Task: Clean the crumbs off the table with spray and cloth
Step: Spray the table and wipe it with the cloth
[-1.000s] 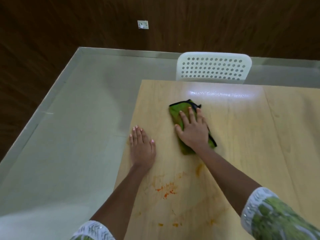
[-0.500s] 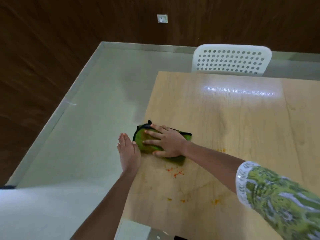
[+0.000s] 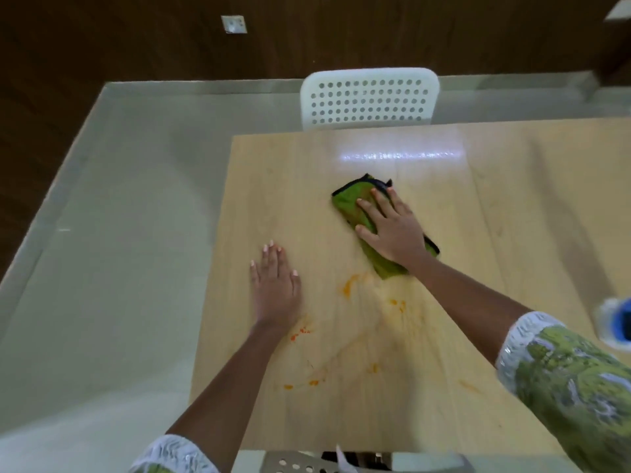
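A light wooden table (image 3: pixel 495 206) fills the middle of the view. My right hand (image 3: pixel 392 230) presses flat on a folded green cloth (image 3: pixel 351 203) with a black edge, near the table's middle. My left hand (image 3: pixel 275 288) lies flat on the table near its left edge, fingers together, holding nothing. Orange crumbs and smears (image 3: pixel 348 285) spread across the wood between and below my hands. A blurred white and blue object (image 3: pixel 614 322), possibly the spray bottle, shows at the right edge.
A white perforated chair back (image 3: pixel 368 97) stands at the table's far side. Another perforated chair (image 3: pixel 300 464) sits at the near edge. Pale floor (image 3: pixel 119 233) lies to the left, with a dark wood wall (image 3: pixel 136 39) behind.
My right hand has slid the cloth from the left edge, beside my left hand, back up and right to the table's middle. The orange smears are more spread out.
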